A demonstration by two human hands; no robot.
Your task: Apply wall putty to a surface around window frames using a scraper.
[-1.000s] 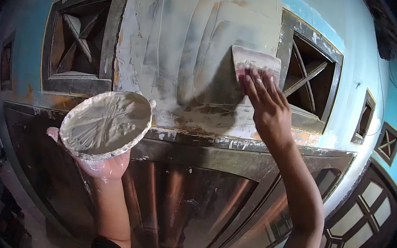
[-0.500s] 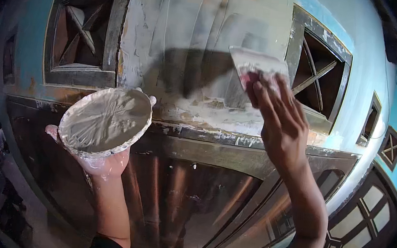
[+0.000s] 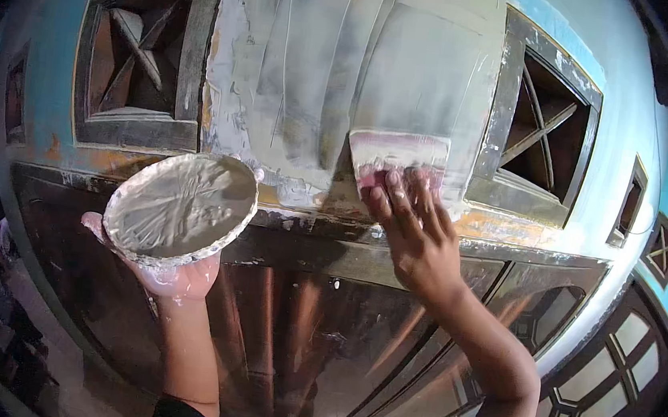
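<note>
My left hand [image 3: 181, 278], smeared with white, holds a shallow round bowl [image 3: 199, 254] from below, fingers around its crusted rim. Grey-white putty [image 3: 182, 202] with ridges across it fills the bowl, tilted toward me. In my right hand [image 3: 420, 245] is a wide, flat putty spreader [image 3: 400, 146], coated with pinkish-white putty and gripped with the fingers laid over it. Its broad edge points up and lies against the wall panel [image 3: 424, 64], which is covered with wet-looking grey putty. Long vertical streaks run down that panel above the blade.
Dark wooden vent frames with crossed slats flank the panel, one on the left [image 3: 141, 57] and one on the right [image 3: 539, 124]. A dark wooden beam [image 3: 306, 252] runs beneath, above dark glossy panes [image 3: 313, 343]. A paned door [image 3: 599, 379] stands at the right.
My right hand has moved down and left with the putty spreader, which now sits squarer to the wall. A smooth, fresh band of putty shows above it. The bowl has barely moved.
</note>
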